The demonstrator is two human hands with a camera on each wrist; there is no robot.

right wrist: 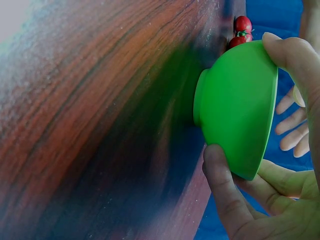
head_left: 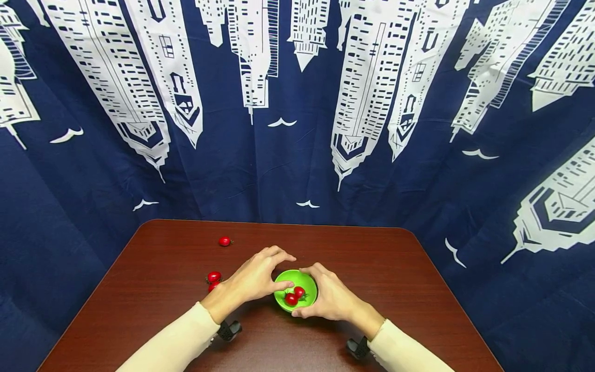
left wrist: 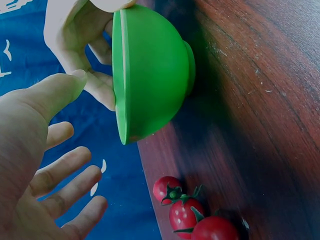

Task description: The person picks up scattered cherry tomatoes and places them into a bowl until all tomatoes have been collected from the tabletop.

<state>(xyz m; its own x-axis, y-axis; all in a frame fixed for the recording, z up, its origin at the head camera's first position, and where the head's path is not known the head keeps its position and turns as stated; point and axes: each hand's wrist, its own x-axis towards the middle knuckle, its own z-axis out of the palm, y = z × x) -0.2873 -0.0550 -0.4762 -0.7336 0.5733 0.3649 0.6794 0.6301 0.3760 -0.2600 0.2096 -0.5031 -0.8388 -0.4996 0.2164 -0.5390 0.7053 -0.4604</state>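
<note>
Head view shows the green bowl (head_left: pixel 304 280) at the lower centre of the frame, with two red tomatoes (head_left: pixel 291 299) inside it. Your right hand (head_left: pixel 332 297) grasps the bowl from its right side, thumb and fingers curved around the wall. Your left hand (head_left: pixel 257 271) is free, its fingers loosely spread and its thumb over the bowl's left side. Beside your left wrist, left of centre, two more tomatoes (head_left: pixel 214 277) lie on the brown table (head_left: pixel 395 289), one partly hidden; a lone tomato (head_left: pixel 225 241) sits higher up, near the table's far edge.
</note>
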